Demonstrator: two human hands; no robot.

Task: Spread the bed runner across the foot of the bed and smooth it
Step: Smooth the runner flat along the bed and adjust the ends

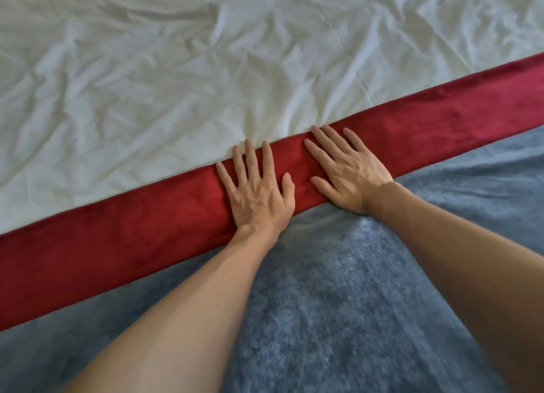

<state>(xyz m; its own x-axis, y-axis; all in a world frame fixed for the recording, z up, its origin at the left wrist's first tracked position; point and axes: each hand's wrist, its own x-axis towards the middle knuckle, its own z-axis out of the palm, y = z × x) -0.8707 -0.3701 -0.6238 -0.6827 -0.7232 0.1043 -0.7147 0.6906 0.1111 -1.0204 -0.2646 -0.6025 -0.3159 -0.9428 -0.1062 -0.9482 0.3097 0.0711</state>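
Bed runner point(117, 245), red, lies as a long band running from lower left to upper right under both hands. Left hand point(259, 192) and right hand point(347, 172) press flat, fingers straight, side by side near its middle, so smoothing likely goes outward along the band.

The bed point(412, 25) is seen covered over its whole far part by a white sheet point(147, 83), and that sheet is heavily creased from left to right. A red bed runner point(88, 260) is laid flat across it as one long band, slanted from the near left up to the far right, with its far edge set against the white sheet. The near part is taken up by a blue-grey fleecy blanket point(338, 304), which is met by the runner's near edge along its full length.
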